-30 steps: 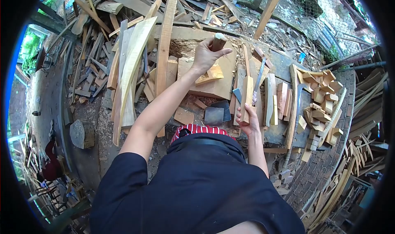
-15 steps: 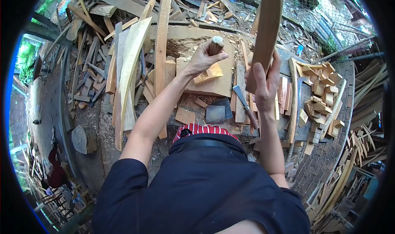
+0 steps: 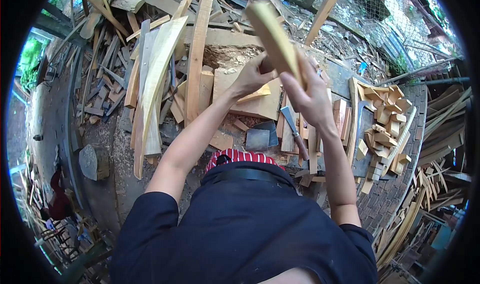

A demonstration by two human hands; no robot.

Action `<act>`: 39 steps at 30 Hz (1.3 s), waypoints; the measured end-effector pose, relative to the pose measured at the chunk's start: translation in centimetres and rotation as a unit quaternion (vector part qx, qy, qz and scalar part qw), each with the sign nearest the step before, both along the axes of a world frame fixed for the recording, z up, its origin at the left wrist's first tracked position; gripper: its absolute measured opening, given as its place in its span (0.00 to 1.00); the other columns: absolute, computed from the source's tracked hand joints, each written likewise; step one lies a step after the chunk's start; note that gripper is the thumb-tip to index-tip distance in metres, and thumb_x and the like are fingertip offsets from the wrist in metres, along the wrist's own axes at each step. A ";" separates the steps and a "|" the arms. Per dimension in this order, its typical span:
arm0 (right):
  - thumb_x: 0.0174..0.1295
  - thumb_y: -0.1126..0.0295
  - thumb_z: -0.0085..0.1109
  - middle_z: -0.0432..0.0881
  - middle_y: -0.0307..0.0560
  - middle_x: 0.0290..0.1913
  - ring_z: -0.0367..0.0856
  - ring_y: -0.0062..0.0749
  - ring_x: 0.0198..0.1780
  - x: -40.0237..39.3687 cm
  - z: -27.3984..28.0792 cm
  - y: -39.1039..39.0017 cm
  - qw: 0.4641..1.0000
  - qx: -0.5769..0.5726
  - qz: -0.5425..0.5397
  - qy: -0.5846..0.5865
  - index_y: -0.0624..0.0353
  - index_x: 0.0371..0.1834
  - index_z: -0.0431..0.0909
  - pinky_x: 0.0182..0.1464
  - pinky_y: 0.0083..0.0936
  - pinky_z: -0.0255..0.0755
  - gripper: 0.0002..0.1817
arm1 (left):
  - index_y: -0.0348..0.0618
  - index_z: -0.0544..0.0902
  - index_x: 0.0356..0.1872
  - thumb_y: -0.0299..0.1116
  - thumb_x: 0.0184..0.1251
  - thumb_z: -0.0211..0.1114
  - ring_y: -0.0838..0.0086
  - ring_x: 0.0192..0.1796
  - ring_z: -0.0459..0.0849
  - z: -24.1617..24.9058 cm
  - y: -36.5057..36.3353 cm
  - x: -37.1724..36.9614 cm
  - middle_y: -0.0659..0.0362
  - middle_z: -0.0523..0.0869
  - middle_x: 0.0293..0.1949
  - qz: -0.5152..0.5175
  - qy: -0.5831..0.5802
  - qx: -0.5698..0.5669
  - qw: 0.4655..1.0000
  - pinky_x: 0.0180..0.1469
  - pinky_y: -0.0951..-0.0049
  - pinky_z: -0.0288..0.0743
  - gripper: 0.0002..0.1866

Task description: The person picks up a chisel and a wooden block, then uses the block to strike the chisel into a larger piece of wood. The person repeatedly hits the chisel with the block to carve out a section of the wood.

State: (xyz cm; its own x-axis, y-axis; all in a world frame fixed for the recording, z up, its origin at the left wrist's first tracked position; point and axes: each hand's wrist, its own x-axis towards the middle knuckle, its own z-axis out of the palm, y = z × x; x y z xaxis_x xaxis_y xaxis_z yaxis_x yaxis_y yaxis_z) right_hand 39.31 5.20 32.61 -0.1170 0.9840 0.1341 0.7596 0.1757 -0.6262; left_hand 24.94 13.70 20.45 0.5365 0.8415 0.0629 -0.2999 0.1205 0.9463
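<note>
My right hand is closed around a thick wooden bar, which slants up and to the left and is slightly blurred. Its lower part passes in front of my left hand. That hand's fingers are wrapped around a short wooden handle, now mostly hidden behind the bar; whatever the handle leads down to cannot be seen. Below the left hand, a pale cut block lies on a broad wooden slab. A chisel with a wooden handle lies near my right forearm, not held.
Grey flat plates lie near my waist. Long boards and an upright plank stand at the left. Curved cut pieces are heaped at the right. Scrap wood piles up behind the slab. A stump stands at the left.
The wooden bar in my right hand has swung left and tilted over, and now covers the handle's top. My left hand keeps its grip, nearly in place.
</note>
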 end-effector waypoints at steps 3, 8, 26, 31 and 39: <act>0.66 0.58 0.57 0.82 0.68 0.48 0.85 0.50 0.46 -0.9 0.4 -0.2 0.961 0.136 -0.057 0.234 0.63 0.75 0.54 0.49 0.37 0.77 0.38 | 0.38 0.78 0.53 0.27 0.65 0.68 0.83 0.48 0.79 0.5 -0.3 0.7 0.61 0.84 0.46 -0.022 0.059 0.060 0.996 0.51 0.77 0.76 0.16; 0.67 0.61 0.56 0.82 0.60 0.51 0.84 0.38 0.45 2.1 -3.3 -1.0 0.994 0.089 -0.014 0.061 0.59 0.76 0.54 0.43 0.29 0.78 0.37 | 0.38 0.80 0.44 0.32 0.62 0.73 0.85 0.38 0.79 -1.3 -0.2 2.4 0.63 0.85 0.38 0.063 0.028 0.117 0.991 0.42 0.79 0.75 0.14; 0.68 0.59 0.57 0.80 0.59 0.53 0.79 0.34 0.52 1.9 -7.6 -5.8 0.945 -0.099 -0.162 0.268 0.67 0.72 0.60 0.56 0.29 0.72 0.34 | 0.46 0.78 0.23 0.32 0.63 0.72 0.90 0.22 0.72 0.2 -1.4 -0.1 0.71 0.78 0.20 0.234 0.054 0.060 0.969 0.24 0.85 0.63 0.12; 0.66 0.61 0.56 0.79 0.57 0.53 0.79 0.34 0.49 0.3 -3.2 -4.8 0.946 -0.031 -0.132 0.295 0.65 0.74 0.55 0.52 0.29 0.73 0.36 | 0.43 0.78 0.25 0.28 0.61 0.73 0.90 0.26 0.69 0.6 -3.7 1.4 0.72 0.75 0.21 0.188 0.062 0.131 0.971 0.26 0.82 0.64 0.11; 0.64 0.61 0.58 0.84 0.65 0.36 0.86 0.42 0.38 0.5 -0.3 -4.0 0.986 -0.083 -0.071 0.126 0.55 0.76 0.55 0.46 0.35 0.76 0.38 | 0.41 0.82 0.26 0.24 0.48 0.71 0.77 0.21 0.78 -1.1 -4.9 3.3 0.56 0.79 0.18 0.167 0.089 0.204 0.961 0.25 0.73 0.71 0.06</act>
State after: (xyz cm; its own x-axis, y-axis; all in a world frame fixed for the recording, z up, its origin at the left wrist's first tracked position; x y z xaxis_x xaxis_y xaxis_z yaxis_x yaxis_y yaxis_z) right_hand 39.84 1.22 32.32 0.0410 0.9989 -0.0224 0.5852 -0.0421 -0.8098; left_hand 28.20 8.75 19.34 0.2745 0.8931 0.3564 -0.0862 -0.3463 0.9342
